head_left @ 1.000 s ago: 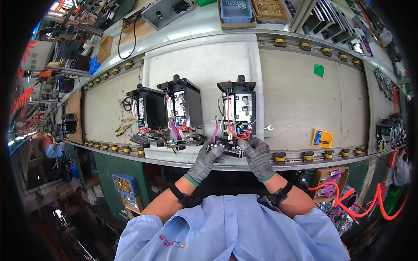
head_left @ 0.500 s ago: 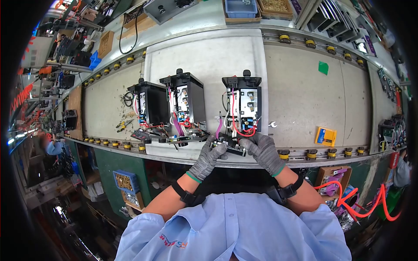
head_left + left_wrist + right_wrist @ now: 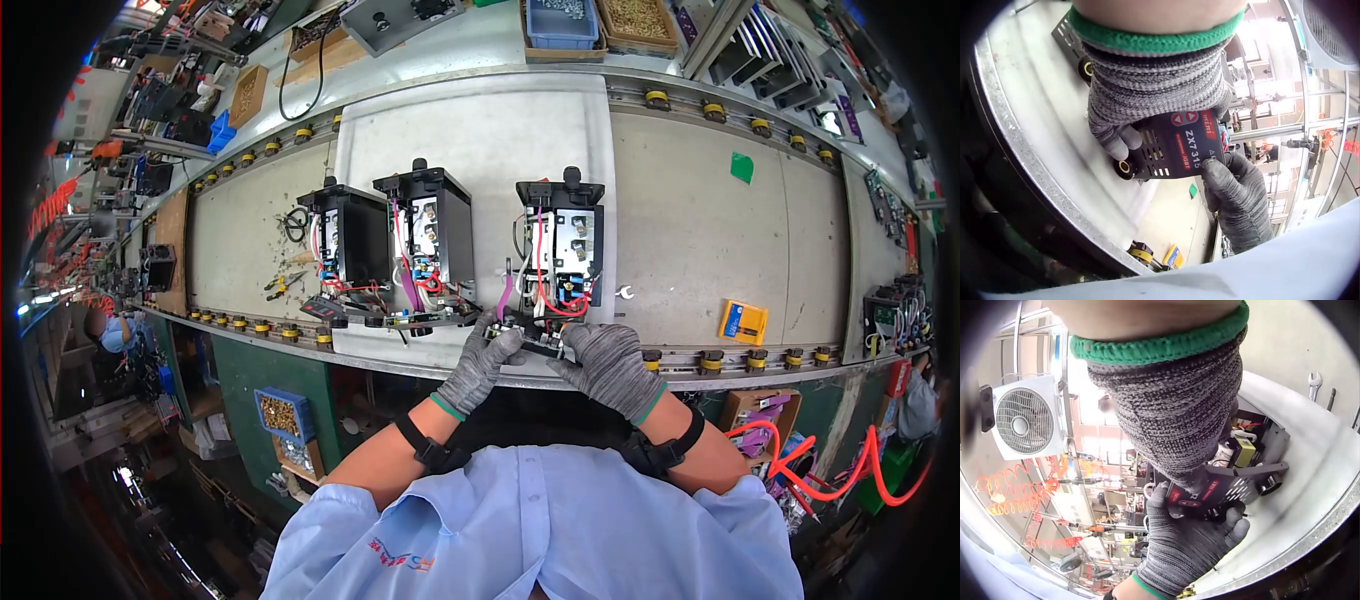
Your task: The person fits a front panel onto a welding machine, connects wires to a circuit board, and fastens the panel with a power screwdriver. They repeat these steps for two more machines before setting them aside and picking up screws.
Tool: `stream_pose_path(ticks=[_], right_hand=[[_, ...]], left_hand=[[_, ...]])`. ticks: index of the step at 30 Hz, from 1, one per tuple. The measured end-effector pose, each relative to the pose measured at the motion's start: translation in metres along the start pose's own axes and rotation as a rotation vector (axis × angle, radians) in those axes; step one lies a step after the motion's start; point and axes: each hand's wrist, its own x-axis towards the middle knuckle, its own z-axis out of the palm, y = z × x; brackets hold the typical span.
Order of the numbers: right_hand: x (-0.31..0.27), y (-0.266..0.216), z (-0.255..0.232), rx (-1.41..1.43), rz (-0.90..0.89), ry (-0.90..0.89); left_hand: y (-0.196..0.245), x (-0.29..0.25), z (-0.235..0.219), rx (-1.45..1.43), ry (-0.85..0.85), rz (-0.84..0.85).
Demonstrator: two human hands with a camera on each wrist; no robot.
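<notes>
Both hands wear grey knitted gloves with green cuffs. My left hand (image 3: pixel 478 365) grips the left end of a black front panel (image 3: pixel 1172 150) printed "ZX7 315", with vent slots and red arrow marks. At the panel's right end, my right hand (image 3: pixel 610 370) pinches the edge with thumb and fingers; its fingertips are partly hidden in the right wrist view. Red, white and purple wires run from behind the panel to an open black welding machine (image 3: pixel 575 240), whose metal plate and inner parts face me. Round black-and-brass sockets (image 3: pixel 1125 167) sit on the panel.
Two similar open machines (image 3: pixel 442 225) stand to the left on the white sheet (image 3: pixel 480 120). Pliers (image 3: pixel 284 285) lie farther left. A wrench (image 3: pixel 626 292), a yellow packet (image 3: pixel 743 322) and a green scrap (image 3: pixel 741 168) lie to the right. Roller rails (image 3: pixel 712 361) border the bench.
My right hand has shifted and turned at the panel's right end, showing more of its back. My left hand keeps its grip, and the machines stay standing.
</notes>
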Motion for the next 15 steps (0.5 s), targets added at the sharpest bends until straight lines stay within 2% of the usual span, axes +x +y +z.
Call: stream_pose_path(ticks=[2,6,8,9,11,12,13,15], right_hand=[[-0.003,-0.003,-0.001,-0.03,0.0,0.052],[-0.009,-0.002,0.002,0.038,0.073,0.005],[-0.017,0.005,-0.008,0.316,0.104,-0.001],[-0.023,0.011,-0.006,0.303,0.093,0.0],[-0.031,0.032,0.008,0.81,0.406,0.1],[-0.03,0.038,0.009,1.048,0.537,0.157],[-0.025,0.045,0.007,1.037,0.522,0.152],[-0.003,0.049,-0.008,1.214,0.498,0.35]], left_hand=[[-0.003,0.001,0.001,-0.003,0.011,0.006],[0.012,-0.004,0.005,0.045,-0.03,-0.02],[0.014,-0.009,0.007,0.059,-0.005,-0.065],[0.012,-0.01,0.008,0.05,-0.005,-0.051],[0.013,-0.011,0.01,0.028,0.032,-0.088],[0.015,-0.013,0.011,0.009,-0.004,-0.091],[0.016,-0.014,0.013,-0.001,0.0,-0.075],[0.013,-0.012,0.016,-0.031,0.0,-0.063]])
